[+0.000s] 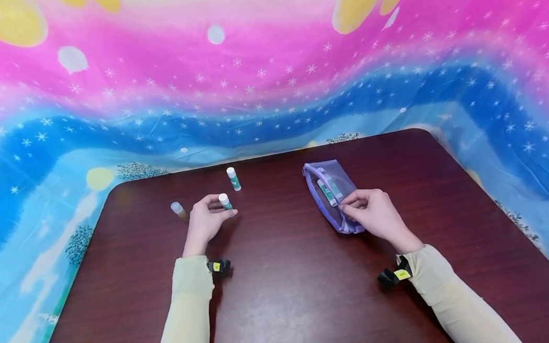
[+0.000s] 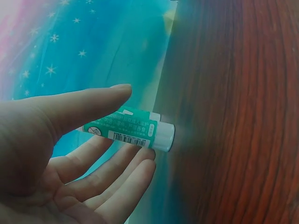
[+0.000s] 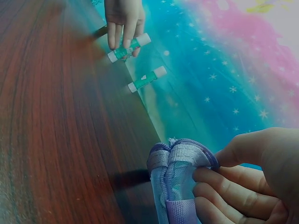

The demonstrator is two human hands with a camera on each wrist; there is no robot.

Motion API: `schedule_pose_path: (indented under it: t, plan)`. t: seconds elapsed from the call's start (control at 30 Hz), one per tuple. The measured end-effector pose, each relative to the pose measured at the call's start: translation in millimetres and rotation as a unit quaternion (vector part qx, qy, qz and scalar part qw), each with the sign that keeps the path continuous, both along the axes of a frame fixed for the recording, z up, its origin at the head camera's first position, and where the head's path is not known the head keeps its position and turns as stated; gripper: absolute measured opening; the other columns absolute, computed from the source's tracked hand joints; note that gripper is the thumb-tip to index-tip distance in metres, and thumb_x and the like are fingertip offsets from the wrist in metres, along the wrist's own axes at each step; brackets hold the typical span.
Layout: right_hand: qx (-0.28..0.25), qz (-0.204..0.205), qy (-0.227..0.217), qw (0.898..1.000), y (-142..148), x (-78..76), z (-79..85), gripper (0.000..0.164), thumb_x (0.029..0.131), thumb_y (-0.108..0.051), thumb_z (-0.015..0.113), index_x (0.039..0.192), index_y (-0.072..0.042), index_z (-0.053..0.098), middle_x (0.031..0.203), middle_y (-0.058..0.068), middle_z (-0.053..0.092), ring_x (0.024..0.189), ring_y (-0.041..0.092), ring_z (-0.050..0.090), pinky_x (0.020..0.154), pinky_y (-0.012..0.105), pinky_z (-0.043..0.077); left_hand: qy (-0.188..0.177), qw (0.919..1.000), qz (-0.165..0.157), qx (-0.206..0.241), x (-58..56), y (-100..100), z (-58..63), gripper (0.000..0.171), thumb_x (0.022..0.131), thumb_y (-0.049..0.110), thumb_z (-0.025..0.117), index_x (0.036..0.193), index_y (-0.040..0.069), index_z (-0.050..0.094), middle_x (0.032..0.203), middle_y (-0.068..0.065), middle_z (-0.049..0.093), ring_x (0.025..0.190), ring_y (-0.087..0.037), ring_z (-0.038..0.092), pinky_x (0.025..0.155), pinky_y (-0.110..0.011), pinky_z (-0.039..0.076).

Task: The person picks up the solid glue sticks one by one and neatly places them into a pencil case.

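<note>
Between thumb and fingers, my left hand [image 1: 203, 222] holds a green-labelled glue stick [image 2: 131, 129] with white ends, roughly upright over the left part of the table. A second glue stick [image 1: 234, 180] of that kind stands just beyond it. Beside the left hand's knuckles is a small brownish stick with a translucent cap [image 1: 178, 209], partly hidden by the hand. On the right, a purple mesh zip pouch [image 1: 342, 173] lies with its zip side parted. Green glue sticks [image 1: 326, 193] show inside it. My right hand [image 1: 376, 213] pinches the pouch's near edge between thumb and fingers.
The dark wooden table [image 1: 272, 292] has rounded far corners. A pink and blue patterned cloth [image 1: 269, 82] hangs behind it and along its sides. Black wrist cameras [image 1: 221, 267] are strapped at both cuffs.
</note>
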State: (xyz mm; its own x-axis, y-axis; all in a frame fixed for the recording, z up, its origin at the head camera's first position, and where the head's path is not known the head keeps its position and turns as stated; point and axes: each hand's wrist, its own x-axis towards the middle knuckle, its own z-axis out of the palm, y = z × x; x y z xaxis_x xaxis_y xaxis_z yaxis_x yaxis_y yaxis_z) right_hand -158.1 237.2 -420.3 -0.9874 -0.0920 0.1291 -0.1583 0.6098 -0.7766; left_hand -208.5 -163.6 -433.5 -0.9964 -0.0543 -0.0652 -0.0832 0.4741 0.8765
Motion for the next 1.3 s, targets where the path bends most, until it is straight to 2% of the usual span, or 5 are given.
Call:
schedule_pose_path:
  t: [0.33,0.7,1.3]
  plan:
    - [0.001,-0.001,0.003,1.0,2.0,0.3,0.7,0.006,0.092,-0.016,0.077,0.096,-0.012,0.079,0.082,-0.002,0.075,0.073,0.016,0.07,0.059,0.033,0.058,-0.004,0.9998,-0.006,-0.016,-1.6,-1.3,-3.4,0.043,0.085,0.011,0.084,0.122,0.001,0.065,0.116,-0.018,0.07,0.107,-0.032,0.07,0.096,-0.045,0.053]
    - [0.0,-0.003,0.003,1.0,0.7,-1.6,1.8,0.005,0.091,-0.015,0.077,0.095,-0.012,0.079,0.082,-0.001,0.075,0.072,0.016,0.069,0.058,0.032,0.058,-0.009,0.9995,-0.003,-0.03,-1.8,-2.3,-8.6,0.04,0.086,0.012,0.084,0.12,0.0,0.068,0.114,-0.018,0.071,0.108,-0.032,0.069,0.096,-0.045,0.053]
    - [-0.001,-0.003,0.006,1.0,2.5,-0.9,2.5,0.005,0.092,-0.015,0.078,0.095,-0.012,0.079,0.081,-0.002,0.075,0.071,0.016,0.069,0.057,0.032,0.058,0.006,0.9996,0.002,-0.026,-3.4,1.2,-6.1,0.033,0.09,0.011,0.079,0.119,-0.002,0.069,0.111,-0.019,0.072,0.102,-0.031,0.071,0.092,-0.045,0.054]
